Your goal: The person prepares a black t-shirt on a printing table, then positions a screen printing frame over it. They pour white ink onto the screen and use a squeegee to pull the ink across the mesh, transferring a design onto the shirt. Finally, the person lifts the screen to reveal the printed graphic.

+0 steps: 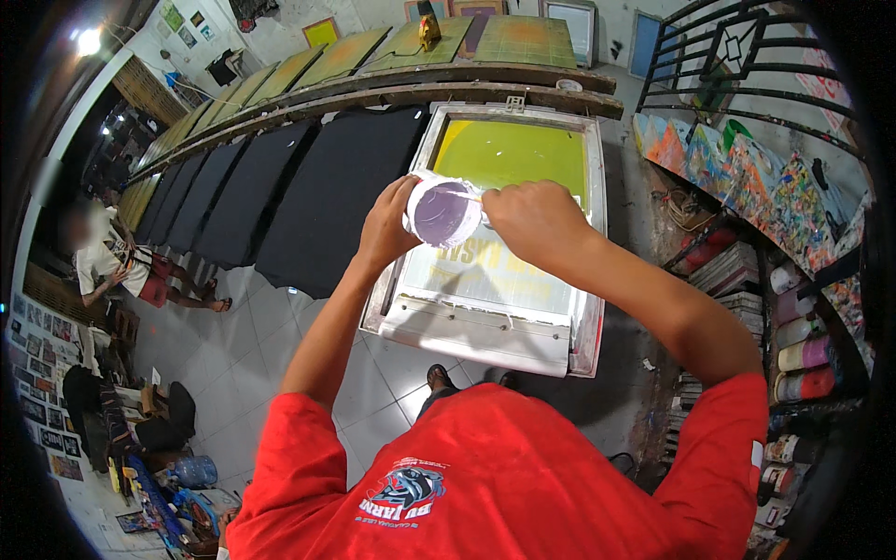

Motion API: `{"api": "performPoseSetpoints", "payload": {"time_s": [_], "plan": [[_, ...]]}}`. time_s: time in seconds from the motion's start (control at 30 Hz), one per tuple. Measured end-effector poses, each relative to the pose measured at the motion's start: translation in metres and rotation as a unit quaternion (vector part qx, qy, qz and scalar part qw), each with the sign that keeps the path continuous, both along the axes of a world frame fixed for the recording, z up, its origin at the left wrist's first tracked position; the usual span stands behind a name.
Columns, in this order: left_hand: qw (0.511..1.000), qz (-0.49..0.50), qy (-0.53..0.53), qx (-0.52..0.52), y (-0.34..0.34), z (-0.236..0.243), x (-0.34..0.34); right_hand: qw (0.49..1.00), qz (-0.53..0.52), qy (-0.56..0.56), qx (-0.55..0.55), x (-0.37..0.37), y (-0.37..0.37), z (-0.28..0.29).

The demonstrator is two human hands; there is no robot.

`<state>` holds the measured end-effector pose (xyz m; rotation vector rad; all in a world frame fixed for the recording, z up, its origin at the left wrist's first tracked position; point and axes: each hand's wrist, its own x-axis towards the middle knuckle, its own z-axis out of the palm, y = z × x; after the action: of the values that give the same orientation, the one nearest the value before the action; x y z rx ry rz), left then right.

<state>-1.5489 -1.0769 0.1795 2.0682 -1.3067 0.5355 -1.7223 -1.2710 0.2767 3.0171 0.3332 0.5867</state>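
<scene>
My left hand (390, 224) is wrapped round the side of a white plastic tub (443, 215). The tub is tilted so that its mouth shows, and its inside wall is coated in pale, lilac-looking ink. In my right hand (534, 219), closed at the tub's right rim, is a thin pale stick (464, 195) whose end reaches into the mouth. Both hands are above a screen-printing frame (597, 308) with a pale, worn border. Its mesh is yellow-green at the far end and whitish with faint lettering nearer me. A strip of white ink lies along its near edge.
Black shirts (341, 182) lie in a row on boards to the left. Behind them runs a long rail (373, 93) with greenish boards beyond. Shelves of ink tubs (803, 355) stand at the right. Another person (140, 261) is at the far left.
</scene>
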Motion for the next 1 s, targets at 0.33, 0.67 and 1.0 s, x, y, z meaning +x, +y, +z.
{"api": "performPoseSetpoints", "payload": {"time_s": [0.33, 0.67, 1.0], "plan": [[0.999, 0.013, -0.016, -0.045, 0.008, -0.01, 0.004, 0.991, -0.029, 0.074, 0.107, 0.008, 0.003, 0.003], [0.999, -0.017, -0.011, -0.044, 0.009, 0.001, 0.007, 0.997, 0.072, -0.03, -0.013, 0.014, 0.014, 0.01], [0.997, -0.025, -0.058, -0.032, 0.014, 0.017, 0.014, 0.996, 0.052, -0.034, -0.059, 0.01, 0.005, 0.045]]}}
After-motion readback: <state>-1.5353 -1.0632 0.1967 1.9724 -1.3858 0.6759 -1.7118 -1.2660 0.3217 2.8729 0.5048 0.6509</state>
